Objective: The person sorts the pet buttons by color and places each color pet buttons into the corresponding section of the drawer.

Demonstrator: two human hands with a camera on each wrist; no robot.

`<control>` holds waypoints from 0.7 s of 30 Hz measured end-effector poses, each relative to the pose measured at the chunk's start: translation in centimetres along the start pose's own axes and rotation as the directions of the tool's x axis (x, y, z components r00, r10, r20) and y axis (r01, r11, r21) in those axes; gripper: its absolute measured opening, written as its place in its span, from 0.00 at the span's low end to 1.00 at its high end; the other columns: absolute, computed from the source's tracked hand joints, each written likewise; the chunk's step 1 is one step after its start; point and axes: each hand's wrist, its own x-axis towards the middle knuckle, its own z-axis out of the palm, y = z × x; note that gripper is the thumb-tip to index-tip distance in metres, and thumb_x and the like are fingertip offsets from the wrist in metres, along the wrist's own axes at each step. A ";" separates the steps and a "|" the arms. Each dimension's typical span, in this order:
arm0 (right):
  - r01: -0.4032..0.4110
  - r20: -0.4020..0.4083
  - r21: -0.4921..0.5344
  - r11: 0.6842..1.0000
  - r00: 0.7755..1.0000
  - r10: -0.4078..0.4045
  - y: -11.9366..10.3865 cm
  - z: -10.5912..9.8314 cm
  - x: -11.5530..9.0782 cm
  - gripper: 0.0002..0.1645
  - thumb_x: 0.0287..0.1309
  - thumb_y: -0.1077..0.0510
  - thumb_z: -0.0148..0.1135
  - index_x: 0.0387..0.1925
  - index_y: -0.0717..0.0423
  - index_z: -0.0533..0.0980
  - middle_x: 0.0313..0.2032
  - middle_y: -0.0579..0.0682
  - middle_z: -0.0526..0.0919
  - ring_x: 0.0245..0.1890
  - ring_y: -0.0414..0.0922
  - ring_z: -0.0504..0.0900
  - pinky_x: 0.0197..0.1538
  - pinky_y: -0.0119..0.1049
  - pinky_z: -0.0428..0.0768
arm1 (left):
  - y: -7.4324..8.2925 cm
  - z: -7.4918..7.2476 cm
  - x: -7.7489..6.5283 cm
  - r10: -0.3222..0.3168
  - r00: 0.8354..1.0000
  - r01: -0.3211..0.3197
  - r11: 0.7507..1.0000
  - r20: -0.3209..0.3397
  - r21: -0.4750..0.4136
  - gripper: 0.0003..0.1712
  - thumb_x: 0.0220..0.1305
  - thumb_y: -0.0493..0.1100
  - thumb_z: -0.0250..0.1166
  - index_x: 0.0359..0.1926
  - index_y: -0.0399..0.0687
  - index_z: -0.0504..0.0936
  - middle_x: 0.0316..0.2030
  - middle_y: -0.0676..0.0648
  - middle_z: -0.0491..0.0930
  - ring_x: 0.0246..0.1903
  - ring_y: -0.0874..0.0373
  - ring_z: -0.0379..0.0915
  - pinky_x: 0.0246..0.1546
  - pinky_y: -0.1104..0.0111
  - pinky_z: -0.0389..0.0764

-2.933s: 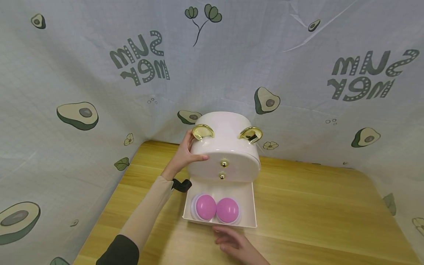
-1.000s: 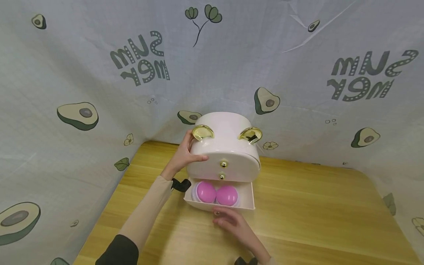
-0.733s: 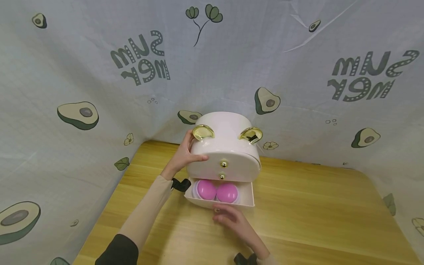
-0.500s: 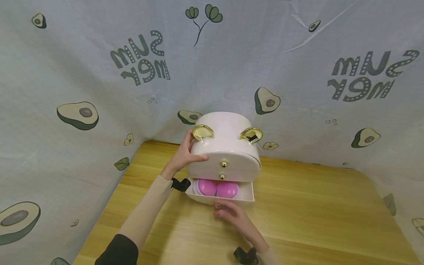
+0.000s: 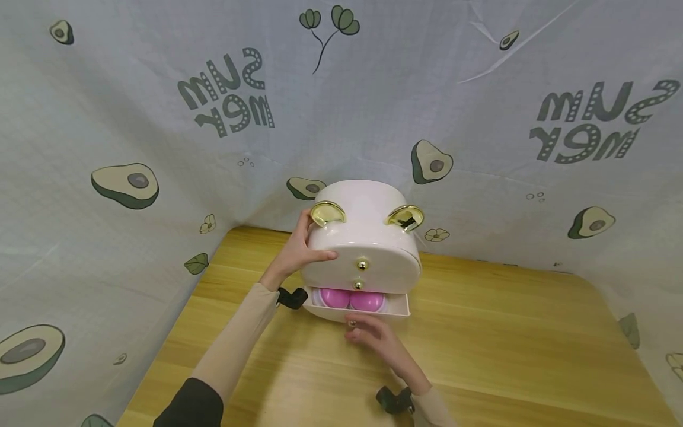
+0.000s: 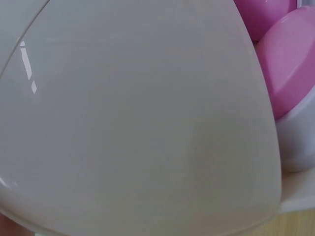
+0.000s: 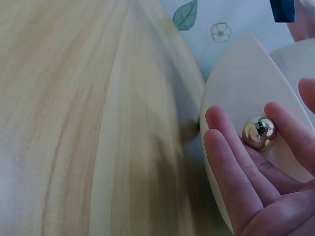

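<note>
A glossy white storage box [image 5: 363, 198] with two gold ear-shaped pieces and gold knobs stands on the table. My left hand [image 5: 296, 252] grips its left side, thumb on the front face and fingers around the side. The bottom drawer [image 5: 325, 314] is partly out and holds two round containers, a left one [image 5: 334, 298] and a right one [image 5: 366, 302], with pink domed tops half hidden under the box. My right hand [image 5: 381, 344] has its fingers fairly straight against the drawer front. In the right wrist view they lie around the gold drawer knob [image 7: 259, 133].
The wooden table [image 5: 507, 332] stretches to the right and front of the box. A curtain [image 5: 480, 107] printed with avocados and lettering hangs behind and along the sides. A black wrist mount [image 5: 395, 400] sits on the right wrist, another [image 5: 292, 298] on the left.
The drawer has slid back under the box with the pink-topped containers in it. My right hand has moved forward with the drawer front. The left hand has stayed on the box.
</note>
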 end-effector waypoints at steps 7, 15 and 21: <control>-0.025 -0.015 0.012 1.000 1.000 0.025 0.2 -0.4 0.6 0.21 0.66 0.69 0.52 0.58 0.76 0.67 0.53 0.73 0.73 0.44 0.57 0.82 0.50 0.41 0.78 | -2.6 -0.4 0.6 0.011 1.000 -0.011 1.000 -0.010 0.000 0.49 0.47 0.31 0.73 0.65 0.46 0.52 0.66 0.43 0.56 0.61 0.46 0.57 0.58 0.50 0.62; -0.037 -0.053 0.041 0.998 0.998 0.039 0.2 -0.8 1.5 0.21 0.67 0.68 0.52 0.57 0.77 0.68 0.53 0.74 0.72 0.45 0.67 0.78 0.50 0.40 0.78 | -3.6 -0.5 0.8 0.049 0.999 -0.049 0.999 -0.012 -0.002 0.52 0.45 0.43 0.78 0.65 0.51 0.54 0.65 0.47 0.57 0.61 0.48 0.58 0.57 0.48 0.64; -0.054 -0.062 0.056 0.997 0.996 0.057 0.0 -0.8 1.9 0.21 0.68 0.67 0.51 0.57 0.77 0.68 0.53 0.74 0.71 0.46 0.69 0.76 0.50 0.44 0.78 | -3.5 -0.5 0.9 0.022 1.000 -0.022 1.000 -0.012 0.003 0.51 0.45 0.34 0.75 0.65 0.48 0.53 0.66 0.46 0.57 0.61 0.48 0.57 0.57 0.48 0.64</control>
